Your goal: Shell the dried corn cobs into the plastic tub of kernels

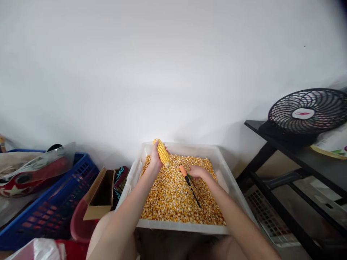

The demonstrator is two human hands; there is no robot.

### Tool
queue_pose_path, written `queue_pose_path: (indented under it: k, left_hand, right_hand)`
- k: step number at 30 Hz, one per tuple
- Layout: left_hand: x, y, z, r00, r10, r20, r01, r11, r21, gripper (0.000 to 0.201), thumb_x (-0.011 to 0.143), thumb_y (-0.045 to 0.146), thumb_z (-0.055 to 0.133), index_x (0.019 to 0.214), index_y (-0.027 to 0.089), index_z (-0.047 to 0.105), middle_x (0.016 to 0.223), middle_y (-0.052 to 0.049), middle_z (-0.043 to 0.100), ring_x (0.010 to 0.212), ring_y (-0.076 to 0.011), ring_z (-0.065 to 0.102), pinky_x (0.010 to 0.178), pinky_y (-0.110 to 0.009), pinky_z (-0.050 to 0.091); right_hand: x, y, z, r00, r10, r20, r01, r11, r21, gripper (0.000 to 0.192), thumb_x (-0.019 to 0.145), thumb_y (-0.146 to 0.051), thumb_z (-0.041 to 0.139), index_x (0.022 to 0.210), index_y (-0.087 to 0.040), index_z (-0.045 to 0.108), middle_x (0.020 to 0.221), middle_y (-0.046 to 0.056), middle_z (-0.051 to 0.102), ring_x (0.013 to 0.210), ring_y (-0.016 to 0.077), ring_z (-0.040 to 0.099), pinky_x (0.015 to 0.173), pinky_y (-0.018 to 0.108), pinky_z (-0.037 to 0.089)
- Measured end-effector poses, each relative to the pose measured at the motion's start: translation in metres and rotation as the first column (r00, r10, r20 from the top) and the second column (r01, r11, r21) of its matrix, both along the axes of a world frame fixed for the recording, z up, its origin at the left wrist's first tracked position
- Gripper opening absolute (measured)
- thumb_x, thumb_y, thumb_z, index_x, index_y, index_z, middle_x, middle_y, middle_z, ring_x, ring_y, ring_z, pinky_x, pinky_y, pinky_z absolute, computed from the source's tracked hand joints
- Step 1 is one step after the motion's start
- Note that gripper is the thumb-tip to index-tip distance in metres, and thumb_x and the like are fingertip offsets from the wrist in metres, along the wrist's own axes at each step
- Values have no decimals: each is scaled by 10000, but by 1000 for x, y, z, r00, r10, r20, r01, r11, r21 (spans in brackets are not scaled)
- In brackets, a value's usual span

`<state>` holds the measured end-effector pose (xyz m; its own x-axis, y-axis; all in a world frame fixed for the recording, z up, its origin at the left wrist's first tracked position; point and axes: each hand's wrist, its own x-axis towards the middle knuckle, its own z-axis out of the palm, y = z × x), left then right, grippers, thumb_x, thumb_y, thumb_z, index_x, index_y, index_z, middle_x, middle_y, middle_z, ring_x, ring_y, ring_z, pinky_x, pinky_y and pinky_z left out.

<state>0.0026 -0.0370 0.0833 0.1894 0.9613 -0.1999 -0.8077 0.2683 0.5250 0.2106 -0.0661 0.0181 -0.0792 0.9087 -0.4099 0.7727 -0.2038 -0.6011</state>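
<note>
A: In the clear tub (230, 180) of loose kernels (173, 198), what do the hands hold?
B: Left hand (155, 159) fingers wrap a corn cob (162, 152); right hand (196, 172) fingers grip a screwdriver (188, 180).
A: Around it?
B: Cardboard box (99, 195) and blue crate (54, 206) left; black fan (309, 113) on the desk (320, 162) right.

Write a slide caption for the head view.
Left hand holds yellow corn cob, right hand orange-handled screwdriver.
</note>
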Motion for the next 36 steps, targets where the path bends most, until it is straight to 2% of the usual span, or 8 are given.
queue_pose_path:
  k: [6,12,14,17,22,27,31,36]
  left_hand:
    - [-3,-7,-15,995,-71,-76,77,994,78,446,754,541,550,915,126,571,608,-19,580,490,-108,561,460,-208,465]
    - [-5,-11,-14,984,-95,-148,114,985,126,548,770,593,490,1012,112,593,645,-48,618,518,-134,588,486,-240,486]
    - [-6,-11,-15,981,-119,-155,140,981,131,549,776,582,492,1035,110,600,628,-51,621,505,-136,587,491,-241,487]
    - [-7,-12,-19,978,-124,-165,142,984,103,531,787,560,496,1042,108,607,615,-52,626,505,-139,594,499,-241,487]
    - [-5,-8,-25,984,-91,-151,98,994,40,461,789,519,520,1008,120,598,621,-47,630,504,-142,601,483,-238,480]
    - [8,6,-15,987,-55,-151,58,998,19,478,736,566,561,953,141,587,646,-35,632,503,-146,600,486,-256,488]
    - [15,9,-3,976,-97,-196,109,993,50,515,718,586,569,982,144,581,626,-29,620,485,-145,590,483,-255,481]
    - [7,4,-7,963,-135,-234,153,986,62,476,765,555,525,996,142,575,601,-24,612,469,-136,581,497,-249,480]
  right_hand:
    - [-1,-2,-27,986,103,132,-88,990,-109,145,557,-213,644,446,-190,554,321,-25,460,437,202,566,544,343,482]
    - [-4,0,-15,977,85,194,-104,991,87,156,610,-254,612,501,-188,521,470,14,555,646,212,614,573,257,416]
    - [-7,-1,-7,990,34,138,-62,978,201,139,652,-267,581,574,-182,503,519,11,566,636,184,606,543,230,388]
    - [-18,-6,7,978,-23,-208,87,949,302,125,693,-264,538,671,-195,436,489,-44,520,466,125,548,454,207,367]
    - [-38,-24,34,587,17,-809,299,925,236,257,704,-372,585,785,-220,394,514,-77,550,410,118,525,440,240,443]
    - [-46,-36,53,378,30,-925,424,883,202,319,728,-414,633,903,-179,506,635,-10,642,513,129,603,557,273,504]
    - [-48,-38,58,383,52,-922,475,845,245,317,782,-461,578,863,-156,560,686,35,664,573,148,631,590,287,514]
    - [-55,-42,61,539,160,-827,485,743,460,277,834,-428,526,908,-167,586,792,59,685,669,166,655,657,309,535]
